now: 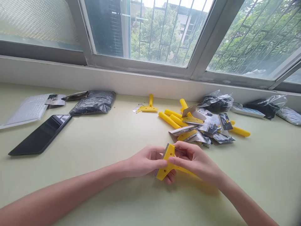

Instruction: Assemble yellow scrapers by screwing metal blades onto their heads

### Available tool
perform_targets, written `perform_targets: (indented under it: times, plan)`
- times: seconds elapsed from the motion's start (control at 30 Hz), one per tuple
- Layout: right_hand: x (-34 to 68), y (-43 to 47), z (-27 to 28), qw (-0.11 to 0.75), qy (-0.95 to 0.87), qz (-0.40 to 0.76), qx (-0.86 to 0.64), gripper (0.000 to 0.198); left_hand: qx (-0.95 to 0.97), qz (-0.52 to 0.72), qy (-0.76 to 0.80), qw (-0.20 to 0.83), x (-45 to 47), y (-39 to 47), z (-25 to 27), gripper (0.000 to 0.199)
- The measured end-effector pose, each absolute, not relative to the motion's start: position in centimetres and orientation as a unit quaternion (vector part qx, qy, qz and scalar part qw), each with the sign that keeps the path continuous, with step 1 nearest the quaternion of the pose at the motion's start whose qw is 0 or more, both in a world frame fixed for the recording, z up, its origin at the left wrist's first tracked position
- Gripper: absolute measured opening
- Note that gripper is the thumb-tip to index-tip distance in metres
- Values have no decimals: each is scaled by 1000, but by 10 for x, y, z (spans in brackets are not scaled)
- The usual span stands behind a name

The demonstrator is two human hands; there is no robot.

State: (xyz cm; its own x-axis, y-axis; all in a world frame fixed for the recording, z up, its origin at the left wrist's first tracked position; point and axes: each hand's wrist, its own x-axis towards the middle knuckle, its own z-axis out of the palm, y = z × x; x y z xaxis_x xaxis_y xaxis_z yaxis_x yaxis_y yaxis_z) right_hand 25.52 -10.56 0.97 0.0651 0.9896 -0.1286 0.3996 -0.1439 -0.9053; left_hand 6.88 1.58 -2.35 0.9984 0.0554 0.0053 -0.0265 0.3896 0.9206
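A yellow scraper (168, 154) with a grey metal blade along its left edge is held up between both hands, above the table. My left hand (150, 160) grips the head near the blade, thumb on the face and fingers behind it. My right hand (195, 160) pinches the head from the other side, its thumb on the yellow plastic. The scraper's handle runs down to the right, partly hidden under my right hand. Small dark holes show in the head. Whatever lies behind the head, within the right fingers, is hidden.
Yellow scrapers with card sleeves (188, 122) lie piled ahead to the right. A disassembled scraper (150, 106) with loose small parts lies near the wall. A black tablet-like slab (39, 136), plastic-wrapped bag (94, 102) and clear keyboard-like sheet (28, 108) are left. Black bags (216, 102) line the windowsill.
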Motion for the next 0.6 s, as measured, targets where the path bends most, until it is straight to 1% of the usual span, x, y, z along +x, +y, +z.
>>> perform_targets:
  times: [0.1,0.23,0.33,0.4,0.5,0.6]
  plan:
    - [253,-105,11,361,-538,423,-634,29,553,33,3,833,70,16,-27,43]
    - [255,-107,6,368,-532,392,-654,31,560,46,16,827,71,13,-28,41]
    - [261,-109,3,445,-490,335,-670,38,556,56,38,828,71,9,-30,42]
    - [266,-107,6,515,-445,259,-685,40,554,59,51,829,71,7,-31,42]
    - [268,-95,21,588,-410,155,-680,34,550,56,55,831,72,6,-33,40]
    - [260,-70,49,619,-455,100,-632,24,542,63,57,836,74,7,-34,38]
